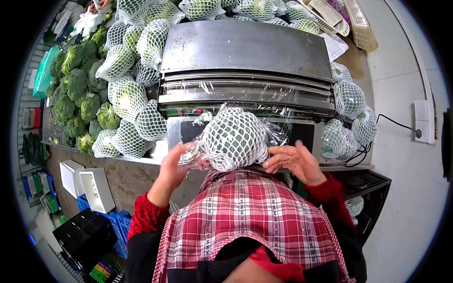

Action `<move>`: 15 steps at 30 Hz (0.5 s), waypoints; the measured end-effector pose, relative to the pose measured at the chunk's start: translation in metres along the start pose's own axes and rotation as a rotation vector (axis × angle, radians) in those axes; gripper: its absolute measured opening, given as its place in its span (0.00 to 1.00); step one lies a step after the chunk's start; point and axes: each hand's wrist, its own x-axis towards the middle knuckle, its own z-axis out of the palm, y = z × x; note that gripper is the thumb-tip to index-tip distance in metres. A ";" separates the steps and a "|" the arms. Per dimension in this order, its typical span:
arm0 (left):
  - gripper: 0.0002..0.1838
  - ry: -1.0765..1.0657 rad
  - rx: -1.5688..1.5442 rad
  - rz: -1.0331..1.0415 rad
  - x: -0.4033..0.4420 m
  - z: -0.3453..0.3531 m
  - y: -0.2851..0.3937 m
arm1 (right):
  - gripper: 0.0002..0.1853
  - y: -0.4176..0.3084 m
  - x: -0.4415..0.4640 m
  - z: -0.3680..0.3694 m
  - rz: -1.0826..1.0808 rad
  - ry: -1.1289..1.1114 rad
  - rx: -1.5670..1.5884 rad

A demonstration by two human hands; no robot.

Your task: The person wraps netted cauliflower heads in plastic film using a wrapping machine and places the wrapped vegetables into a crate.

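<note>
A green vegetable in a white foam net point(234, 137), which looks like a head of broccoli, sits at the front of the wrapping machine point(245, 94). Clear plastic film point(191, 158) clings around its sides. On its left, my left hand point(172, 167) is closed on crumpled film, its fingertips partly hidden beneath. My right hand point(298, 162) lies against the right side of the net, fingers stretched and thumb apart. More film bunches up behind that side.
Bare broccoli heads point(80, 85) are piled at the left, beside several netted vegetables point(127, 99). Others in nets point(350, 99) line the right side near a black cable point(396, 123). White foam boxes point(96, 188) and a black crate point(85, 233) stand below left. Another person's hand point(99, 5) shows top left.
</note>
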 end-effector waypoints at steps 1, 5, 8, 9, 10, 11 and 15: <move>0.21 0.055 -0.133 0.006 -0.011 0.004 -0.005 | 0.25 0.009 0.000 0.004 -0.006 0.001 0.001; 0.16 0.441 0.061 0.251 -0.034 0.037 -0.040 | 0.15 0.029 0.020 0.030 -0.359 0.447 -0.456; 0.14 0.690 0.139 0.427 -0.057 0.017 -0.048 | 0.16 0.028 0.029 0.010 -0.531 0.611 -0.574; 0.15 0.909 0.126 0.387 -0.064 0.043 -0.033 | 0.17 0.032 0.016 0.004 -0.467 0.620 -0.579; 0.17 0.931 0.079 0.450 -0.081 0.038 -0.040 | 0.18 0.041 -0.001 0.000 -0.392 0.636 -0.578; 0.18 0.956 0.086 0.337 -0.092 0.030 -0.044 | 0.19 0.053 -0.020 -0.002 -0.231 0.661 -0.497; 0.18 0.842 0.465 -0.234 -0.046 -0.021 -0.107 | 0.17 0.139 -0.023 -0.055 0.111 0.587 -0.423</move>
